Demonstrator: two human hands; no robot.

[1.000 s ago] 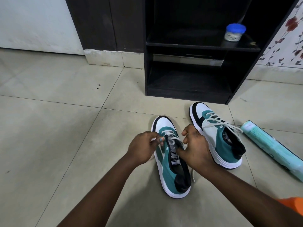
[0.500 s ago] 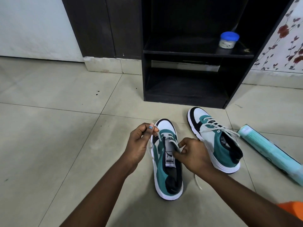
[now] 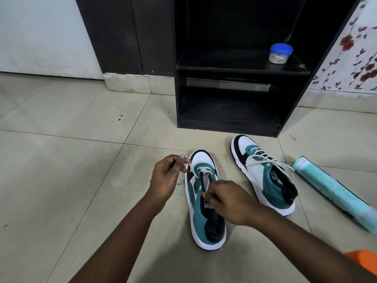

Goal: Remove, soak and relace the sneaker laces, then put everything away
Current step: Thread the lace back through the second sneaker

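Observation:
Two teal, white and black sneakers stand on the tiled floor. The near sneaker (image 3: 201, 213) lies between my hands with its white lace (image 3: 194, 171) threaded only through the lowest eyelets. My left hand (image 3: 166, 176) pinches one end of that lace, lifted to the left of the toe. My right hand (image 3: 226, 199) pinches the other end over the tongue. The far sneaker (image 3: 263, 176) to the right is fully laced, its ends loose.
A dark open shelf unit (image 3: 230, 123) stands just beyond the sneakers, with a blue-lidded jar (image 3: 279, 53) on its middle shelf. A pale green rolled mat (image 3: 334, 193) lies on the floor at the right. Bare tiles spread to the left.
My left hand has lifted up and to the left, drawing the lace out of the near sneaker's upper eyelets. My right hand slid down over the tongue. The view tilted down slightly.

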